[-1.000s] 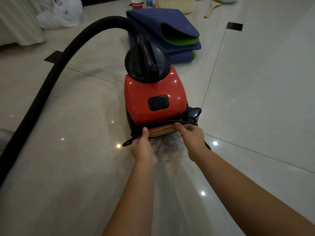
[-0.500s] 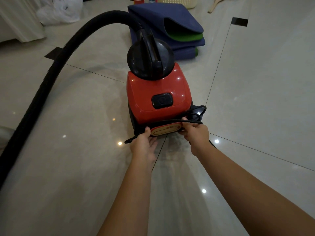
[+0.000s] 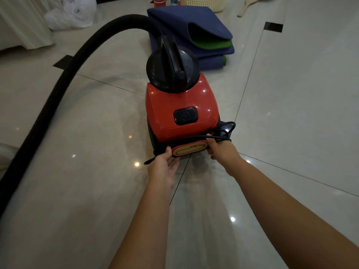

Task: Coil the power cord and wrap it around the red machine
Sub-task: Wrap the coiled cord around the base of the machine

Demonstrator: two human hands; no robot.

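Note:
The red machine, a small vacuum with a black domed top and handle, stands on the tiled floor. A black power cord runs across its near end and loops at its right rear corner. My right hand pinches the cord at that corner. My left hand is at the machine's near-left base, thumb up against it, fingers loosely spread, with the cord's free end poking out to its left. Whether the left hand grips the cord is hidden.
A thick black ribbed hose arcs from the machine's top down the left side of the floor. Folded blue and green mats lie just behind the machine. A white bag and a basket sit farther back.
My right hand has shifted right along the cord to the machine's rear corner. My left hand has loosened and its fingers have spread. The view has drifted slightly.

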